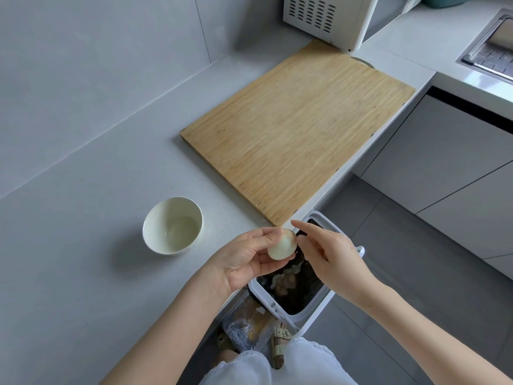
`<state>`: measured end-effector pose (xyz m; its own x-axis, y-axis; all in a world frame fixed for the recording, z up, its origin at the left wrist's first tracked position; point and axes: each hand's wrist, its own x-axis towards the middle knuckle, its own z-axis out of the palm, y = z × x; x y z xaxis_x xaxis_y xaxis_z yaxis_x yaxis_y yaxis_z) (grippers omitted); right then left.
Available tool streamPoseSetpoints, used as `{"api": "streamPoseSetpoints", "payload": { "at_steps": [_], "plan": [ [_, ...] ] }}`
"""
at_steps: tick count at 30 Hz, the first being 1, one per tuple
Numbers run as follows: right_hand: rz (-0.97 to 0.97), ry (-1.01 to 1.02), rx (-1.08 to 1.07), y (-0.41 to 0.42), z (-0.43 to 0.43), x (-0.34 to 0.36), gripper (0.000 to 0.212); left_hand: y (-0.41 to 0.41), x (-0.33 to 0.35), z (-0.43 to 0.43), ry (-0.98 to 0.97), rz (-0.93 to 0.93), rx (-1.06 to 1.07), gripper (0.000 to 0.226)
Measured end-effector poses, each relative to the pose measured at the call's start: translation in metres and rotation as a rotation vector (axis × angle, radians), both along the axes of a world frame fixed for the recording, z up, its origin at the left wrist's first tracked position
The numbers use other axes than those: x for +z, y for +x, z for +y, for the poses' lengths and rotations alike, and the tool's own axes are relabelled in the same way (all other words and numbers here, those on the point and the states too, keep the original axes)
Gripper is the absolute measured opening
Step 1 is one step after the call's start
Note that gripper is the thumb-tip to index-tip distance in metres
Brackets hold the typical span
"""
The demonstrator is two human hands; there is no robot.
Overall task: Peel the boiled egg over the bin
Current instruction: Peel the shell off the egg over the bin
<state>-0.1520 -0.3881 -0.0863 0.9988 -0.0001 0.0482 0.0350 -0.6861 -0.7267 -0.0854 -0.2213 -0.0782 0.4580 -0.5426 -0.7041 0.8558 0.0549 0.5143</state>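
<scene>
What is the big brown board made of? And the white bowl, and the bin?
The board looks like bamboo or wood, matte, with fine straight grain in glued strips. The bowl seems glazed ceramic, glossy and smooth, though it might be plastic. The bin looks like white plastic, smooth with rounded corners, lined with a dark bag.

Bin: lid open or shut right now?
Open. The bin shows its dark liner and scraps from above, below the egg held in the left hand.

Bowl (172, 225) left of board (299, 134); bin (316, 318) below (floor)
</scene>
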Motion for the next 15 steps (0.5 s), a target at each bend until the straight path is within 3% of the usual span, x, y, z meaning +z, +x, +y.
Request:
{"api": "streamPoseSetpoints", "payload": {
  "at_steps": [4, 8, 12, 15],
  "plan": [
    [0.073, 0.103, 0.03, 0.003, 0.0, 0.001, 0.049, 0.0, -0.002, -0.002, 0.112, -0.113, -0.073, 0.05],
    [0.092, 0.178, 0.023, 0.008, 0.0, -0.009, 0.031, 0.001, -0.003, -0.003, 0.119, -0.095, -0.105, 0.037],
    [0.157, 0.359, -0.036, 0.003, -0.002, -0.013, 0.028, 0.002, -0.002, 0.002, 0.025, 0.028, -0.032, 0.032],
    [0.147, 0.33, -0.047, -0.002, 0.0, -0.016, 0.025, 0.001, -0.001, 0.001, -0.014, 0.051, -0.022, 0.027]
  ]
}}
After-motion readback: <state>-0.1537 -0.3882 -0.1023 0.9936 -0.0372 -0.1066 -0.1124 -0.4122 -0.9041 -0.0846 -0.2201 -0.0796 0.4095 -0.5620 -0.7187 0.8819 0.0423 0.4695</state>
